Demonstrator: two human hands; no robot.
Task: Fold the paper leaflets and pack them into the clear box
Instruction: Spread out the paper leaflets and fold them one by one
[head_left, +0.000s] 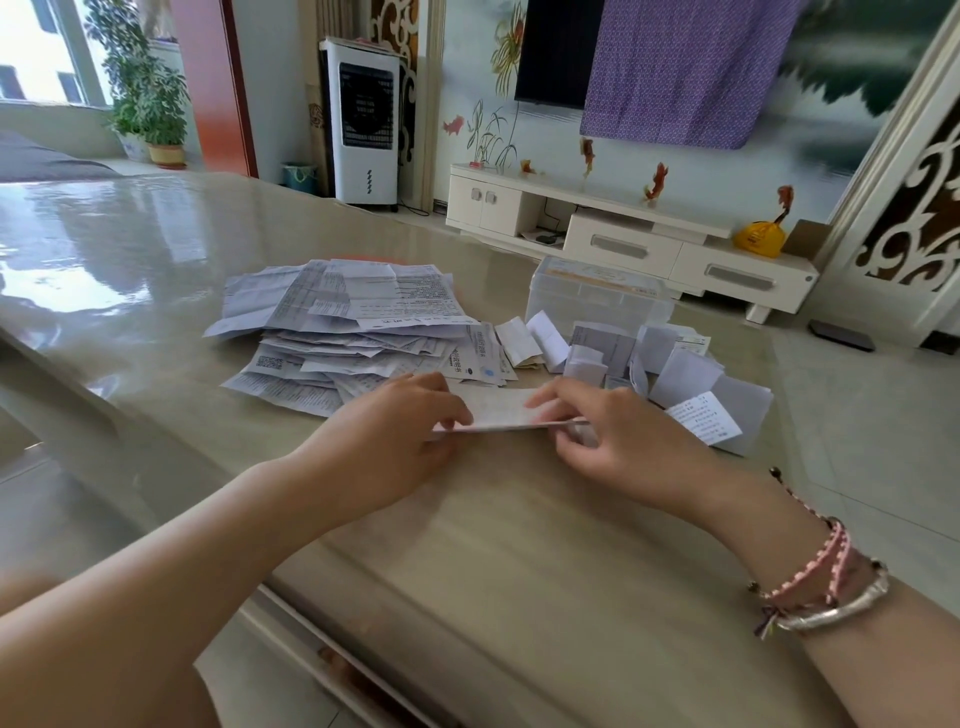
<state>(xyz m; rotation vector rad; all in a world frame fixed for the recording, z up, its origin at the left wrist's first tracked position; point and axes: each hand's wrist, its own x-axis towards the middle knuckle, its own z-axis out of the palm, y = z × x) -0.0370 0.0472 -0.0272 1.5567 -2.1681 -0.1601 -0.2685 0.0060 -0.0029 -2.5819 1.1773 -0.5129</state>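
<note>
I have one leaflet (501, 410) in front of me on the worktop (519, 519), lying flat with its near edge lifted a little. My left hand (395, 431) pinches its left end, fingers curled over the top of the paper. My right hand (597, 431) pinches the right end the same way, thumb underneath as far as I can make out, since my own fingers hide that corner.

Just beyond my left hand sits the heap of unfolded leaflets (353, 327), spread loosely and overlapping, covered in small print. The sheet I hold touches or nearly touches the near edge of that heap.

To the right, beyond and beside my right hand, lie the folded leaflets (675, 374), small white packets scattered in a loose cluster, some standing on edge, one printed side up close to the right edge of the worktop.

The clear box (597, 296) stands farther back, behind the folded cluster, with its lid on. What it holds is hard to tell through the cloudy plastic.

On my right wrist I wear braided bracelets (815, 577) and a silver bangle (841, 605).
</note>
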